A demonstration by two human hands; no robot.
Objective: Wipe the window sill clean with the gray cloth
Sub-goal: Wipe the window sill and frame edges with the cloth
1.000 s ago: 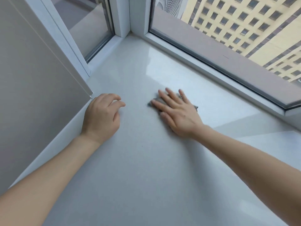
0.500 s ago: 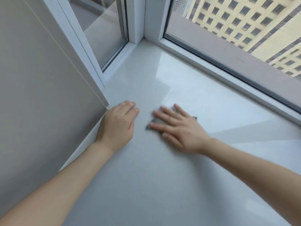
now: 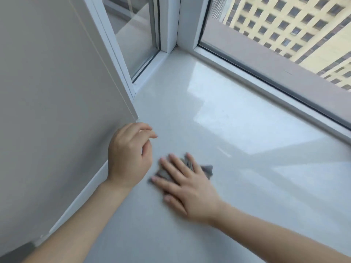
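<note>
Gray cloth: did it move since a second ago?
The right hand, pressing flat on the gray cloth, has slid it back along the window sill toward the person and nearer the left hand. More cloth now pokes out beside the hand. Nothing was grabbed or let go. The left hand stays by the wall corner, holding nothing.

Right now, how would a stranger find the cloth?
From the window corner, come down the pale sill toward the near side. The cloth lies pressed flat under the right hand. It is the only dark gray, crumpled thing there.
</note>
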